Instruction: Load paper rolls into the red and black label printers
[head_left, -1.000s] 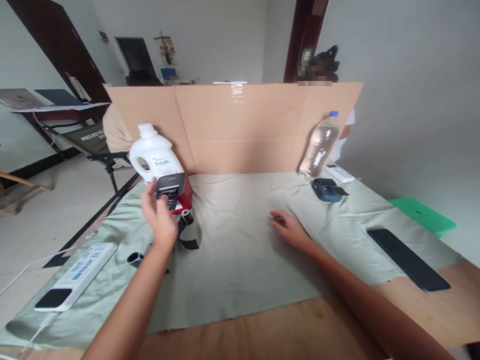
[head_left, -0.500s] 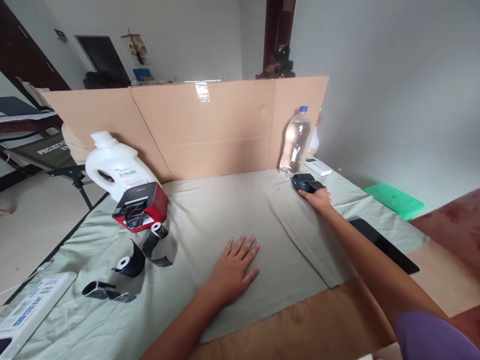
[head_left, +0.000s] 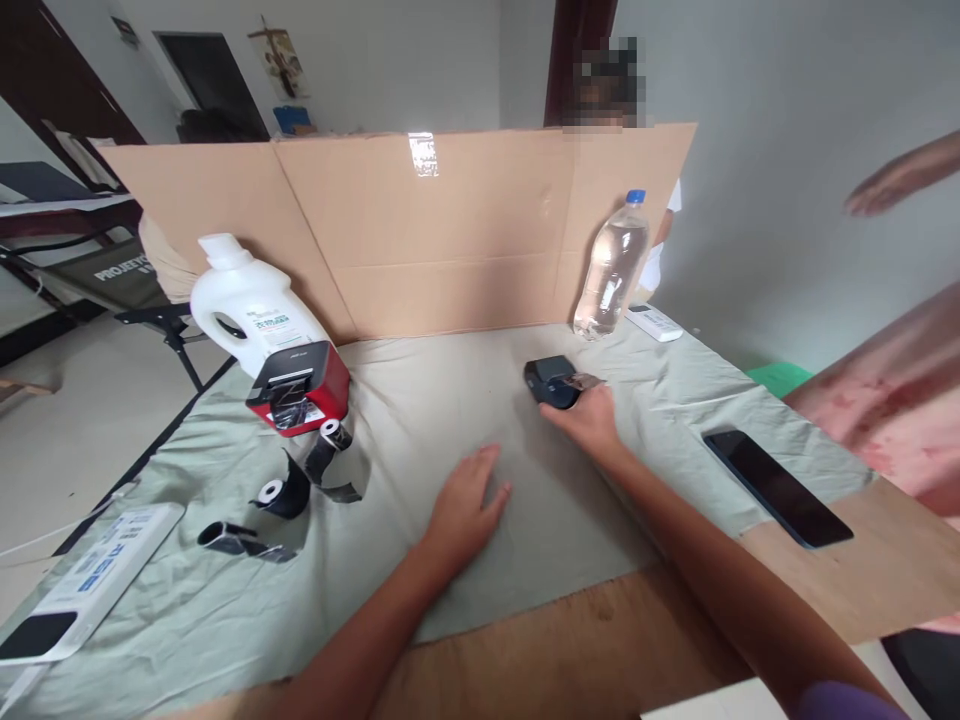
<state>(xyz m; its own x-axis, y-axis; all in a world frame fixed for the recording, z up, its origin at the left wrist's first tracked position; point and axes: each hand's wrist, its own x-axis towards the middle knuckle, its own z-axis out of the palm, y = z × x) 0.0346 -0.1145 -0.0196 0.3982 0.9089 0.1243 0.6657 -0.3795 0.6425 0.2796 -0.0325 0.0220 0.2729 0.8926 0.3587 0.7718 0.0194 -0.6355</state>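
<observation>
My right hand (head_left: 589, 425) grips a small black portable printer (head_left: 553, 380), with a dark strip sticking out beside the fingers. The printer is over the middle-right of the grey-green cloth (head_left: 442, 390); whether it touches the cloth I cannot tell. My left hand (head_left: 463, 510) is at the cloth's middle, thumb apart from the fingers and nothing in it. On the left are a red and black label printer (head_left: 304, 385) and black paper rolls (head_left: 283, 490), partly unwound. A white jug (head_left: 251, 310) leans behind the red printer.
A cardboard panel (head_left: 450, 230) stands along the back. Before it is a clear water bottle (head_left: 611, 265), beside a white remote-like device (head_left: 654, 322). A phone (head_left: 776, 485) lies right, a white power strip (head_left: 97, 580) left. Another person's hand (head_left: 874, 190) reaches in at the right.
My right hand has brought the portable printer left, away from the bottle. My left hand's spread fingers have drawn together. Another person's arm has appeared at the right, and the view has shifted slightly.
</observation>
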